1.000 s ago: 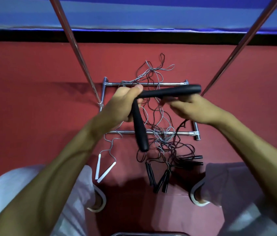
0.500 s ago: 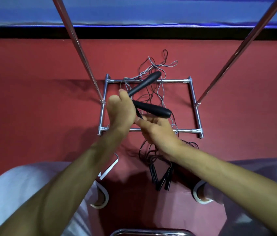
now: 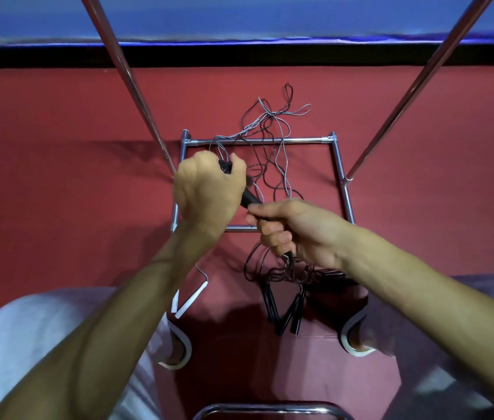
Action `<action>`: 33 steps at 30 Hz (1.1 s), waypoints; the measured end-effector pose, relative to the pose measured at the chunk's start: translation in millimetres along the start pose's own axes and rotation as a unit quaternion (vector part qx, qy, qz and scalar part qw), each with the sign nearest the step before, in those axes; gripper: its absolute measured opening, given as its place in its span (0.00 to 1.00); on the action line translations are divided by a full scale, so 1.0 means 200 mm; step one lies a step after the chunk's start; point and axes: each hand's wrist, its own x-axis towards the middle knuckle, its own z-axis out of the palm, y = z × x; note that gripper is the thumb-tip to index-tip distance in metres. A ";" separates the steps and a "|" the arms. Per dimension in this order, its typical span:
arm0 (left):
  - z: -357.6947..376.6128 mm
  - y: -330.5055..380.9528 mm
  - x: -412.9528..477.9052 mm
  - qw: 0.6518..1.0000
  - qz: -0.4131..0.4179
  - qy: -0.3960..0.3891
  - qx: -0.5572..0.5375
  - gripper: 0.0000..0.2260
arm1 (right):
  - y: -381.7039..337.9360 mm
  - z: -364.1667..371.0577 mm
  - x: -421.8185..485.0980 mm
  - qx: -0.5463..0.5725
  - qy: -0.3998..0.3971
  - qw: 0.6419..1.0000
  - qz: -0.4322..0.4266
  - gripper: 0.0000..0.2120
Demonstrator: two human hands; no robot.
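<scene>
My left hand is a fist wrapped round a black skipping-rope handle, whose tip pokes out toward the right. My right hand grips the second black handle, mostly hidden in its fingers, with a short end showing below the palm. Both hands are held close together above a tangle of grey and black rope cords on the red floor. More black handles lie in a bunch below my right hand. A pair of white handles lies beside my left forearm.
A chrome tube frame forms a rectangle on the floor under the cords. Two slanted chrome poles rise from its sides. My knees in light trousers and my shoes are at the bottom. A chrome rail sits at the lower edge.
The two black handles, spread apart a second ago, are now drawn into my fists. My right hand has swung down to the right, and my left hand has closed into a fist.
</scene>
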 end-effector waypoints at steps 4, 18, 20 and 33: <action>0.00 -0.04 0.01 0.989 0.034 -0.118 0.077 0.18 | 0.03 -0.03 -0.01 -0.417 0.100 0.882 -0.196 0.18; -0.06 -0.02 0.06 0.905 -0.028 -0.414 0.092 0.17 | -0.10 -0.19 -0.02 -0.654 0.062 0.679 -0.327 0.17; -0.07 0.00 0.06 0.897 -0.026 -0.435 0.077 0.18 | -0.11 -0.19 -0.02 -0.656 0.046 0.674 -0.337 0.20; -0.18 0.04 0.06 0.731 -0.149 -0.583 -0.322 0.21 | -0.15 -0.18 -0.05 -0.356 -0.006 0.904 -0.238 0.33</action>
